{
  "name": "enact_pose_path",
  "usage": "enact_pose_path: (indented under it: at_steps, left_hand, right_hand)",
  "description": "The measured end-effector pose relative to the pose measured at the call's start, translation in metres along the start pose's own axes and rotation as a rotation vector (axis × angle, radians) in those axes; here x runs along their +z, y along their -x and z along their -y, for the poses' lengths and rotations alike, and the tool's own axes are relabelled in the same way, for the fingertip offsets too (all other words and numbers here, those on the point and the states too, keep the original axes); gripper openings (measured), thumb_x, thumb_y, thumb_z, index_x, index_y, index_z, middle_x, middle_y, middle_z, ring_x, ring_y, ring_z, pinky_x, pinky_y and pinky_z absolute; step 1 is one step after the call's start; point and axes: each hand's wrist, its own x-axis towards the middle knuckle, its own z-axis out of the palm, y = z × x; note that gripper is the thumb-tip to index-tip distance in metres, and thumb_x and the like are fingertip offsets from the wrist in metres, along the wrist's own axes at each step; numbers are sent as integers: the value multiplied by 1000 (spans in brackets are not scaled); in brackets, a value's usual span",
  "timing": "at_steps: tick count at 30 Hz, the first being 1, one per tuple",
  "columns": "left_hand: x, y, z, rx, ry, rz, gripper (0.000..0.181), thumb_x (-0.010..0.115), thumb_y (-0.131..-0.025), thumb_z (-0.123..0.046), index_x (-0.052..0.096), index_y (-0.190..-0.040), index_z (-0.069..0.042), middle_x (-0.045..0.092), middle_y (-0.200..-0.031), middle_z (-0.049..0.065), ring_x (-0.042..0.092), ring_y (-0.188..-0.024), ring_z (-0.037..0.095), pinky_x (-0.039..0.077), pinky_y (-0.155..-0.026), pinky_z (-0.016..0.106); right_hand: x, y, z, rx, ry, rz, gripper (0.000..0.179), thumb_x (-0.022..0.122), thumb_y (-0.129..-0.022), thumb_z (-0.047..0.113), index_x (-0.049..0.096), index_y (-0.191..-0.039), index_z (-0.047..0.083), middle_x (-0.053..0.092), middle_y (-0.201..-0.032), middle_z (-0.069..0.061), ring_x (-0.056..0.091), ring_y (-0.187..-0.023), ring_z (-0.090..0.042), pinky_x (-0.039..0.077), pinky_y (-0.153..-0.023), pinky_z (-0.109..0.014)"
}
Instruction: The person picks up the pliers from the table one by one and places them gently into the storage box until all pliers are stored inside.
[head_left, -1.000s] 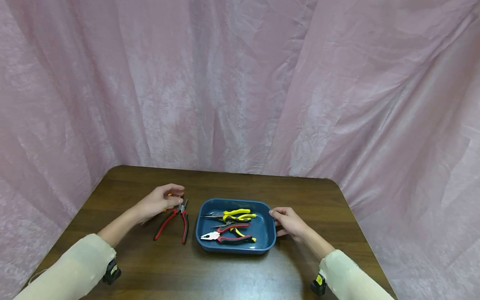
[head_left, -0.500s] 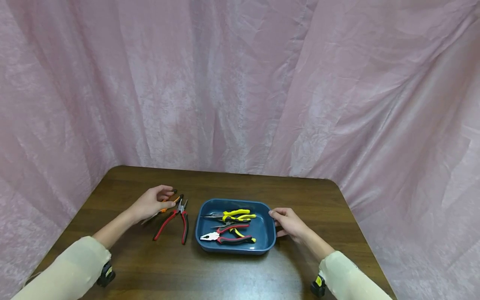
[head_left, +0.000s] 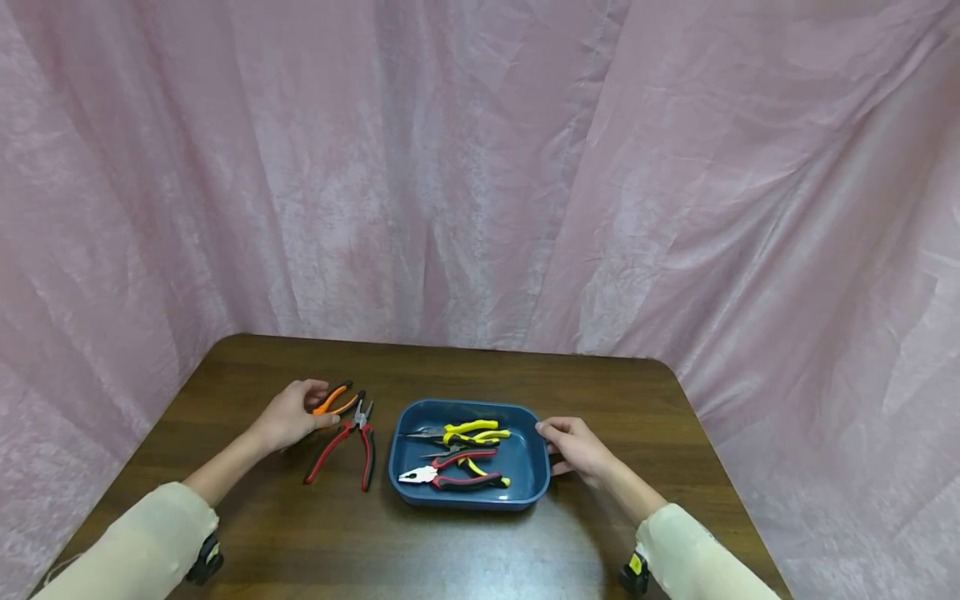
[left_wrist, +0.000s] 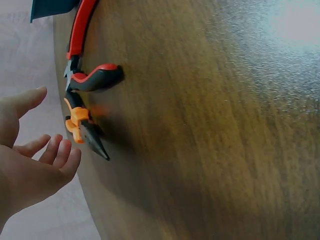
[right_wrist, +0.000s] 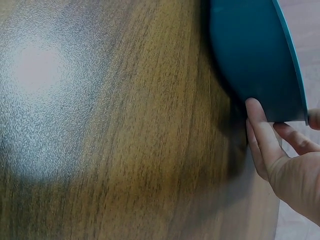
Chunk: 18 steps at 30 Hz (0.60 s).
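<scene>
My left hand (head_left: pixel 288 415) is beside orange-and-black long-nose pliers (left_wrist: pixel 80 117) on the table, thumb and fingers spread, with a gap to the pliers in the left wrist view. Red-and-black pliers (head_left: pixel 362 419) lie just right of them, handles splayed towards me. My right hand (head_left: pixel 581 451) grips the right end of a blue rectangular tray (head_left: pixel 527 471), thumb at the rim and fingers against the outer wall (right_wrist: pixel 260 55). Inside the tray are yellow-and-black long-nose pliers (head_left: pixel 471 426) and red-and-black combination pliers (head_left: pixel 470 482), overlapping other pliers.
The brown wooden table (head_left: pixel 600 383) has rounded far corners. Behind it hangs a pink curtain (head_left: pixel 480 167). Black devices sit at the left (head_left: pixel 206 558) and right (head_left: pixel 635 573) cuffs. Light glares off the table's front.
My left hand has drawn back left, towards me, uncovering the orange pliers' handles and the red pliers' tips. The right hand still holds the tray in about the same place.
</scene>
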Motion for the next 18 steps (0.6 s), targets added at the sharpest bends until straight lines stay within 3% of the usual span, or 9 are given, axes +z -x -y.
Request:
enact_pose_path:
  at_steps: [10, 18]
  left_hand:
    - [4, 0, 11, -2, -85, -33, 68, 83, -81, -26, 53, -129, 12, 55, -119, 27, 56, -108, 40, 46, -93, 53]
    - [7, 1, 15, -44, -77, -17, 67, 82, -82, -25, 52, -128, 13, 53, -121, 28, 55, -108, 41, 46, -92, 53]
  right_hand:
    - [0, -3, -2, -5, -12, -9, 39, 57, -102, 28, 61, -124, -3, 65, -102, -15, 64, -85, -20, 59, -68, -46]
    - [0, -3, -3, -4, 2, -13, 40, 57, -102, 29, 61, -125, -3, 63, -99, -15, 63, -85, -21, 59, -69, -47]
